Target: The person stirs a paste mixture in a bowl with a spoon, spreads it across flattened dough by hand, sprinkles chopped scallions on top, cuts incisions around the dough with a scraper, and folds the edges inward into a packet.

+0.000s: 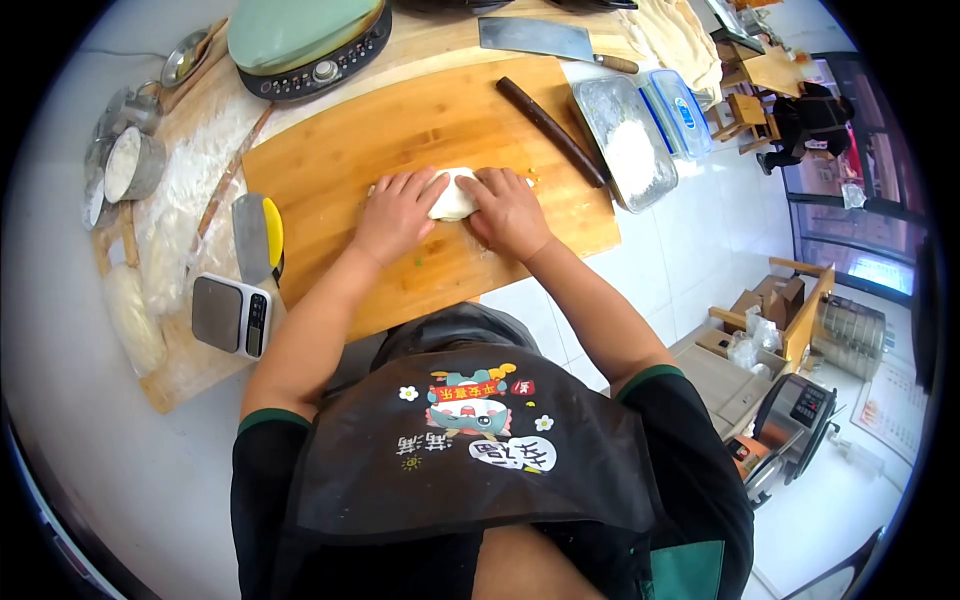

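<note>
A piece of white dough (455,197) lies on the wooden cutting board (330,140). From its left side my left hand (397,214) curls over it, thumb along the dough's upper edge. My right hand (507,212) covers the other end, fingers bent round the dough and thumb close to the left one. Both palms hide much of the dough's ends. A dark rolling pin (550,131) rests on the board's right part, apart from my hands.
To the left are a scraper with a yellow handle (272,232), a digital scale (231,315) and a metal cup of flour (135,163). An electric griddle (310,50) and a cleaver (537,38) sit at the back. A flour container (627,140) stands right; a person (810,120) is farther off.
</note>
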Available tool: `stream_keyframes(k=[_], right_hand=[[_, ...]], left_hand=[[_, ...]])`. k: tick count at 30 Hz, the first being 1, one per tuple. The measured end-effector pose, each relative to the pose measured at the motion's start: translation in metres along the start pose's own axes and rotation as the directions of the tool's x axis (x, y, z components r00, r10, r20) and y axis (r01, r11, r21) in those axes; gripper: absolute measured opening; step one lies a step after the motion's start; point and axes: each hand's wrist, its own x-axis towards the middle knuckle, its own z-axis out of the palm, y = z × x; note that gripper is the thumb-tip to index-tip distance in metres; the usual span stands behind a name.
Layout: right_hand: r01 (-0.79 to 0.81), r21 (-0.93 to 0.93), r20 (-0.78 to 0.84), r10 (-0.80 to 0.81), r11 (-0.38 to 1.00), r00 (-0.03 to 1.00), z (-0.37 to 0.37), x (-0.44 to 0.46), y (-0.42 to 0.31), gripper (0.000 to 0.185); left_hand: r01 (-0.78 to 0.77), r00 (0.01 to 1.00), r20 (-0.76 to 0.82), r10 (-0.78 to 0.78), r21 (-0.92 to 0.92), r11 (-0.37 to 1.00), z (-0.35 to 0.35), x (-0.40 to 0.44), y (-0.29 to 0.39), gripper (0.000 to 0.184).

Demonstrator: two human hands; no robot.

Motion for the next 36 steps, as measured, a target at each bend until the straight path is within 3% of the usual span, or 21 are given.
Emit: stream_keyframes(k=[1,2,4,5,6,7,9,12,13,16,17,20,23,26,27,30,33,36], right_hand=[[-0.015,0.070,-0.020,0.016,0.997,1.000,0.000,0.004,0.004,0.046],[-0.137,0.206,0.052,0.129,0.969,0.990,0.001,0.010,0.009,0.040],[-0.382,0.433,0.232,0.308,0.816,0.923,-0.002,0.031,0.021,0.031],[-0.642,0.509,0.503,0.407,0.573,0.763,-0.016,0.042,0.023,0.029],[-0.679,0.503,0.546,0.411,0.535,0.730,-0.020,0.050,0.029,0.031],[-0.713,0.496,0.588,0.413,0.496,0.696,-0.022,0.057,0.037,0.032],[-0.769,0.520,0.634,0.434,0.373,0.640,-0.028,0.070,0.042,0.034],[-0.856,0.517,0.790,0.381,0.006,0.480,-0.053,0.078,0.035,0.041],[-0.885,0.451,0.807,0.370,0.116,0.460,-0.040,0.076,0.050,0.042],[-0.786,0.249,0.780,0.363,0.566,0.509,-0.036,0.069,0.056,0.041],[-0.811,0.283,0.793,0.351,0.512,0.499,-0.034,0.067,0.060,0.042],[-0.734,0.252,0.714,0.390,0.631,0.581,-0.035,0.055,0.066,0.050],[-0.653,0.179,0.704,0.368,0.736,0.607,-0.041,0.049,0.072,0.041],[-0.682,0.103,0.707,0.429,0.724,0.563,-0.047,0.046,0.073,0.039],[-0.674,0.119,0.685,0.431,0.729,0.587,-0.041,0.045,0.076,0.036],[-0.817,0.277,0.738,0.433,0.506,0.518,-0.049,0.039,0.072,0.036],[-0.853,0.332,0.746,0.440,0.404,0.499,-0.042,0.033,0.078,0.034],[-0.853,0.323,0.729,0.466,0.411,0.501,-0.048,0.030,0.080,0.042]], left_hand=[[0.053,0.998,-0.019,-0.054,-0.082,0.995,0.008,0.006,-0.005,0.054],[0.106,0.993,-0.030,-0.113,-0.168,0.980,0.014,0.011,-0.008,0.048],[0.364,0.929,0.206,-0.307,-0.356,0.861,0.017,0.033,-0.026,0.035],[0.490,0.866,0.333,-0.373,-0.417,0.766,0.017,0.045,-0.034,0.029],[0.609,0.791,0.471,-0.390,-0.538,0.583,0.010,0.054,-0.038,0.028],[0.707,0.708,0.604,-0.367,-0.606,0.365,0.001,0.063,-0.043,0.027],[0.806,0.532,0.807,-0.257,-0.576,-0.140,-0.006,0.074,-0.050,0.026],[0.843,0.485,0.869,-0.095,-0.494,-0.214,-0.024,0.077,-0.052,0.023],[0.857,0.474,0.876,-0.091,-0.482,-0.182,-0.015,0.072,-0.060,0.021],[0.909,0.401,0.915,-0.050,-0.390,0.148,-0.003,0.055,-0.086,0.023],[0.902,0.394,0.896,-0.205,-0.335,0.271,-0.004,0.051,-0.079,0.024],[0.900,0.382,0.886,-0.264,-0.292,0.323,0.000,0.038,-0.085,0.022],[0.915,0.402,0.867,-0.296,-0.376,0.142,-0.011,0.026,-0.082,0.019],[0.890,0.454,0.816,-0.357,-0.396,0.226,-0.041,0.044,-0.050,0.017],[0.848,0.525,0.773,-0.356,-0.441,0.295,-0.040,0.051,-0.041,0.020],[0.786,0.618,0.679,-0.396,-0.548,0.286,-0.031,0.080,-0.004,0.024],[0.766,0.611,0.723,-0.321,-0.439,0.469,0.005,0.112,0.002,0.028],[0.687,0.625,0.714,-0.315,-0.312,0.656,-0.004,0.132,0.021,0.028]])
